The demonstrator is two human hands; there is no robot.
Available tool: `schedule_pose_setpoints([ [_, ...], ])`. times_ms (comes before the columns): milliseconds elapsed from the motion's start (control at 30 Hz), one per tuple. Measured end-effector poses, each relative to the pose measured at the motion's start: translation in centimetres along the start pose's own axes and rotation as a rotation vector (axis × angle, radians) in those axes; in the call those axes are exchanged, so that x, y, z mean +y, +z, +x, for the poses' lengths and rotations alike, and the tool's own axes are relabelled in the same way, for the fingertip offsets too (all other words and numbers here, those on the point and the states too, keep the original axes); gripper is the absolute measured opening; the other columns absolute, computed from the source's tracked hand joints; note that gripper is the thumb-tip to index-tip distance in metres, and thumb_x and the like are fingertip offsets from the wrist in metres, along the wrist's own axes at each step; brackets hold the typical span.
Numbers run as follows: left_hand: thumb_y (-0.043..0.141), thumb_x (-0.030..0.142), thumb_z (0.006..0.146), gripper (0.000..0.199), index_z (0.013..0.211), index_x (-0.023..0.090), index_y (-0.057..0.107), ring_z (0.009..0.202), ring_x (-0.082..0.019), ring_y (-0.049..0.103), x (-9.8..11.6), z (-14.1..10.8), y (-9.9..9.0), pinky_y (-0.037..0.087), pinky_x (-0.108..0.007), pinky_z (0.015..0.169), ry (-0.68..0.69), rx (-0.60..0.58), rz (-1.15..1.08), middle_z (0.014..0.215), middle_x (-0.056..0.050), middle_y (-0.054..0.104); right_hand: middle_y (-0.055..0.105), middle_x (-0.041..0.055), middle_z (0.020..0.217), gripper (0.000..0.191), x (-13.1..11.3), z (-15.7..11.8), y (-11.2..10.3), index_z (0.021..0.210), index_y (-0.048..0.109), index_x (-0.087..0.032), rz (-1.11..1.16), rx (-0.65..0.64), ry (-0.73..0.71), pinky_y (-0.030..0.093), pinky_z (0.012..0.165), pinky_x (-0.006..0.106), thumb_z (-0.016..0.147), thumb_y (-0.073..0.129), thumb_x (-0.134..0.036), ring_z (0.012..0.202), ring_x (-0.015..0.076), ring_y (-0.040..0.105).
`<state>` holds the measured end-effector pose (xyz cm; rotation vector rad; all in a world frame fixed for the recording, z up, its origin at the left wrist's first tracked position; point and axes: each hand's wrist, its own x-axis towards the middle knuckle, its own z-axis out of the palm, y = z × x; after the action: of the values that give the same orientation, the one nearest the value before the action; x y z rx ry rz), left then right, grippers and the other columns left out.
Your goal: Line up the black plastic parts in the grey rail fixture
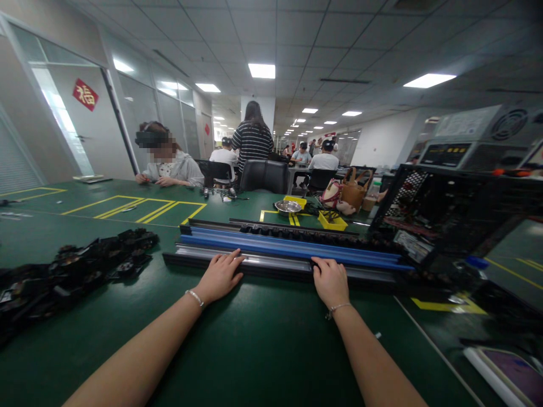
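Across the green table lies a long silver rail with black edges [271, 262], and directly behind it a long blue rail [292, 247]. My left hand [220, 277] rests its outstretched fingers on the silver rail, left of its middle. Further right, my right hand [331, 281] lays its fingertips on the same rail; its thumb is mostly hidden. A small dark piece [313, 263] shows at the right fingertips, too small to name. Behind the blue rail runs a row of small black parts [271, 230].
A heap of black parts [80, 265] lies at left. An open black computer case [441, 209] stands at right, near a phone [509, 367]. Beyond the rails are a metal bowl [288, 207] and a yellow tray [332, 220]. A person [169, 164] sits across the table.
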<state>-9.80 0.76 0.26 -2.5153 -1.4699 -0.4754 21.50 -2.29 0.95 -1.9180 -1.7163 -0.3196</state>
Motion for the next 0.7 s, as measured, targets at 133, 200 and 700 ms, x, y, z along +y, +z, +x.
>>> schedule_pose_setpoints([
  [133,0.047,0.034,0.085,0.042,0.126,0.024,0.049,0.119,-0.024,0.047,-0.02,0.01,0.07,0.03,-0.043,0.101,-0.004,0.007,-0.007,0.141,-0.008,0.041,0.061,0.0082,0.101,0.033,-0.09,-0.01,-0.18,0.11,0.064,-0.024,0.004,-0.004,-0.004,0.028,0.098,0.042,0.086,0.041,-0.024,0.096,0.021,0.053],
  [200,0.047,0.034,0.085,0.042,0.126,0.024,0.049,0.119,-0.024,0.047,-0.02,0.03,0.1,0.03,-0.044,0.101,-0.003,0.005,-0.002,0.141,-0.008,0.042,0.061,0.0084,0.102,0.034,-0.19,-0.01,-0.32,0.111,0.064,-0.024,0.006,-0.012,-0.009,0.029,0.097,0.042,0.086,0.04,-0.023,0.096,0.0212,0.053],
  [700,0.047,0.034,0.084,0.043,0.125,0.024,0.049,0.118,-0.024,0.048,0.05,0.09,-0.02,0.032,-0.044,0.1,-0.008,-0.003,-0.006,0.142,-0.008,0.041,0.065,0.0079,0.105,0.032,-0.08,0.01,-0.04,0.108,0.064,-0.023,0.02,0.002,-0.035,0.03,0.099,0.042,0.087,0.041,-0.022,0.1,0.0211,0.056],
])
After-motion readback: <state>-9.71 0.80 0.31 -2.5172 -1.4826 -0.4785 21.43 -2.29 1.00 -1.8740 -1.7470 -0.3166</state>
